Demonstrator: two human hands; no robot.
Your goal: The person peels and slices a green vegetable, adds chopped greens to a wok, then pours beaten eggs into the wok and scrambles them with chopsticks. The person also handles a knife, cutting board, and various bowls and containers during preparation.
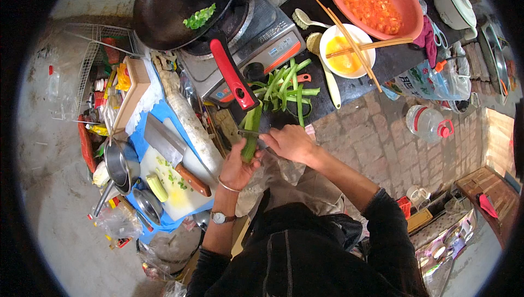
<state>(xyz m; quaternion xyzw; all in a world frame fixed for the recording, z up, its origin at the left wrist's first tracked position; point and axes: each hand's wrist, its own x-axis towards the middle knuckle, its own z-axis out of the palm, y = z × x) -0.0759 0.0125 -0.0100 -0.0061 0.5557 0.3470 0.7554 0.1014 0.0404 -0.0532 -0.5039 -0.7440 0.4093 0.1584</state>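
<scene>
My left hand (239, 168) holds a long green vegetable (252, 133), partly peeled, at its lower end. In my right hand (291, 143) is the handle of a peeler (248, 132), whose head lies across the vegetable. Green peel strips (284, 86) are heaped on the dark table just beyond my hands, over an orange-handled tool. To the left, a cleaver (163, 139) with a wooden handle rests on a white cutting board (176, 207), beside a pale green vegetable piece (157, 187) and chopped green bits.
A wok (163, 14) holding chopped greens sits on the gas stove (266, 39), its red handle (231, 72) reaching towards my hands. Chopsticks lie across a white bowl (348, 72) of beaten egg. Beyond it stands a pink basin (413, 19) with chopped tomato. Saucepans (123, 166) stand left.
</scene>
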